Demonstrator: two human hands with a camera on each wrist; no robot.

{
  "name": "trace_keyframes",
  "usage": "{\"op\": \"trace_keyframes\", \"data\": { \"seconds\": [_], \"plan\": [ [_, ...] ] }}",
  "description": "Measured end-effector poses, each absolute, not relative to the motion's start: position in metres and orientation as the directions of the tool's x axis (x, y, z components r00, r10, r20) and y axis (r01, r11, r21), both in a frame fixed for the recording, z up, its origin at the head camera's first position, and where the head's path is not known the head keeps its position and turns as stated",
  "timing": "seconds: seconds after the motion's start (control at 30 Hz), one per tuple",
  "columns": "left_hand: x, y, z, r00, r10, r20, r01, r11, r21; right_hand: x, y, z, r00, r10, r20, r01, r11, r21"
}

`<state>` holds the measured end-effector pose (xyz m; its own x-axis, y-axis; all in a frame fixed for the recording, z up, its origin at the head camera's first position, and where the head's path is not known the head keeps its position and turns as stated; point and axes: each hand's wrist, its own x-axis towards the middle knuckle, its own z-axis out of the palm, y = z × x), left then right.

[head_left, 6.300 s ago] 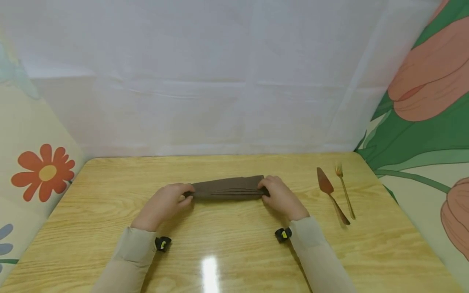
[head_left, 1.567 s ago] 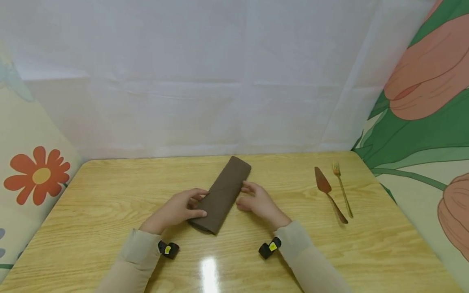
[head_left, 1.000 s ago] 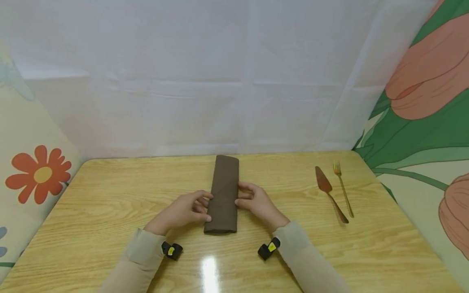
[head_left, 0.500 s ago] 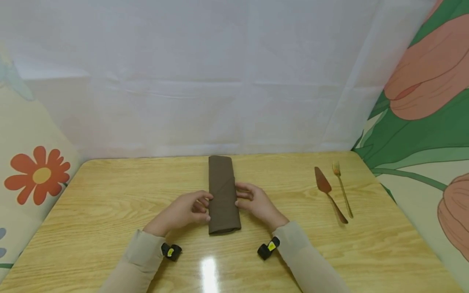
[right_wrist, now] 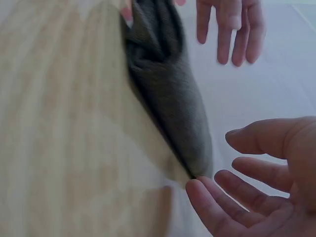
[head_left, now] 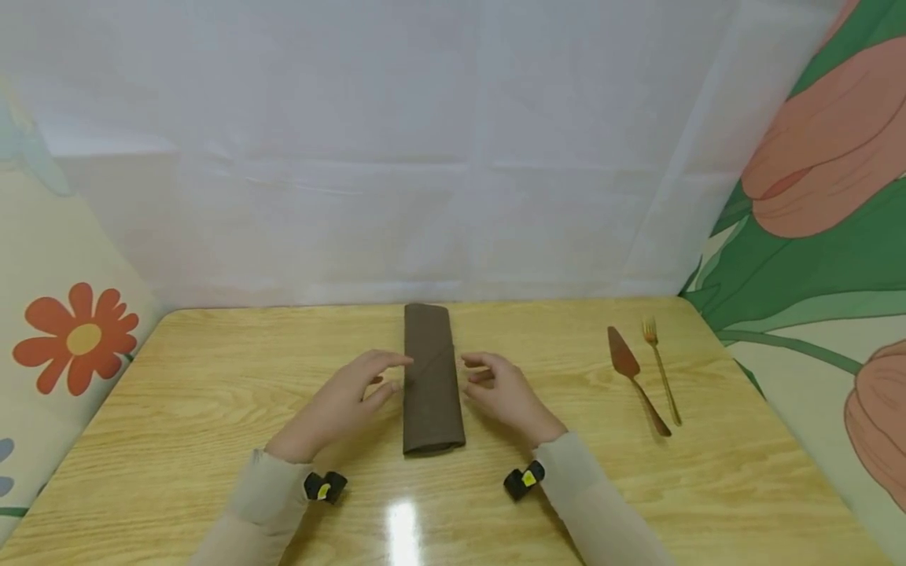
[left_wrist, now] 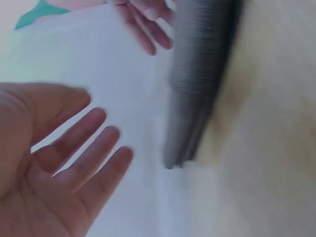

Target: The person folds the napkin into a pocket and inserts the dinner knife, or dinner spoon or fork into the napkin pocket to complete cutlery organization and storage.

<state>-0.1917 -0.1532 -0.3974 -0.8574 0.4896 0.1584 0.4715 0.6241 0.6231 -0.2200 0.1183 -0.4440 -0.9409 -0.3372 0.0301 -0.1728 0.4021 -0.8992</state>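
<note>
A dark brown cloth napkin (head_left: 433,401), folded into a long flat roll, lies on the table between my two hands, its length pointing away from me. My left hand (head_left: 343,401) hovers at its left side, fingers loosely extended; the left wrist view shows that hand (left_wrist: 54,163) apart from the napkin (left_wrist: 200,54). On the other side is my right hand (head_left: 510,397), fingers relaxed and a small gap from the cloth. In the right wrist view the layered end of the napkin (right_wrist: 170,98) shows, and the right hand (right_wrist: 256,192) holds nothing.
To the right on the wooden table (head_left: 212,354) lie a copper-coloured cake server (head_left: 624,358) and a gold fork (head_left: 661,369), side by side. A white cloth (head_left: 354,157) hangs behind the table's back edge. Floral panels (head_left: 814,291) stand at both sides.
Earlier both hands gripped the napkin's ends crosswise. It was then turned through a slant to point away from me. Just now both hands have come off it, the left one rising.
</note>
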Motion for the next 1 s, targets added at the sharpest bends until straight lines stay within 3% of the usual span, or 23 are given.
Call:
{"op": "trace_keyframes", "data": {
  "seconds": [0.1, 0.33, 0.4, 0.67, 1.0],
  "plan": [
    [-0.185, -0.155, -0.389, -0.837, 0.487, 0.249, 0.536, 0.638, 0.553, -0.22, 0.13, -0.435, -0.947, -0.316, 0.056, -0.189, 0.409, -0.893],
    [-0.172, -0.155, -0.391, -0.691, 0.642, 0.332, 0.714, 0.677, 0.178, -0.228, 0.178, -0.413, -0.955, -0.25, 0.157, -0.265, 0.49, -0.831],
    [-0.167, -0.153, -0.394, -0.678, 0.658, 0.327, 0.719, 0.687, 0.108, -0.233, 0.193, -0.408, -0.957, -0.235, 0.17, -0.272, 0.527, -0.805],
    [-0.15, -0.138, -0.401, -0.772, 0.623, 0.122, 0.634, 0.767, 0.095, -0.253, 0.262, -0.392, -0.977, -0.141, 0.161, -0.214, 0.69, -0.691],
    [-0.142, -0.133, -0.405, -0.841, 0.539, -0.047, 0.53, 0.838, 0.132, -0.262, 0.33, -0.388, -0.991, -0.047, 0.127, -0.119, 0.752, -0.648]
  ]
}}
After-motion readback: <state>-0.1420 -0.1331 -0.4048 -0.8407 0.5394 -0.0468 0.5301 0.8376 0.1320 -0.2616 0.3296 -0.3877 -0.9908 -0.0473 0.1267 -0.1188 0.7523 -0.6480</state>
